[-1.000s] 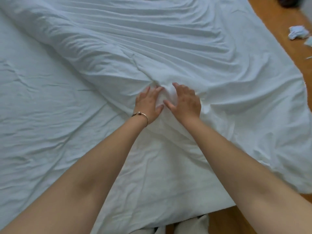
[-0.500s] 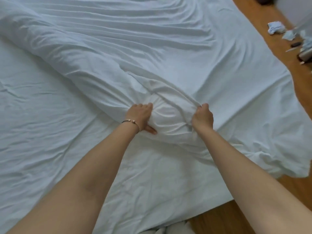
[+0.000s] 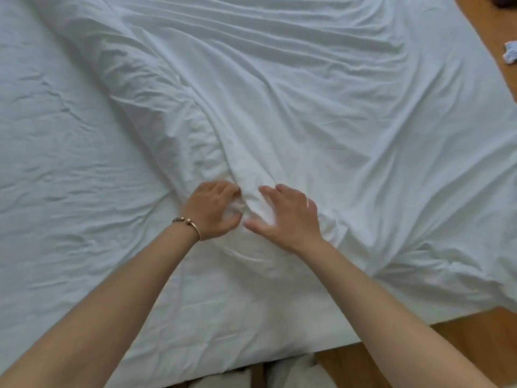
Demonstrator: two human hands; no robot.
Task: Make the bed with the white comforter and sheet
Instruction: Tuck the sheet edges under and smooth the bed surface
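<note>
Between the hands, the white comforter (image 3: 321, 113)'s bunched ridge runs away up-left; left hand (image 3: 212, 210) pinches it, right hand (image 3: 285, 217) presses, fingers spread.

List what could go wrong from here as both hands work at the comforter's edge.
1. The comforter already hangs off the right edge toward the wooden floor; a hard tug may drag more off.
2. The left hand and right hand sit close together, so pulling there may deepen the bunched ridge.
3. The sheet beneath is wrinkled and may shift too.
</note>
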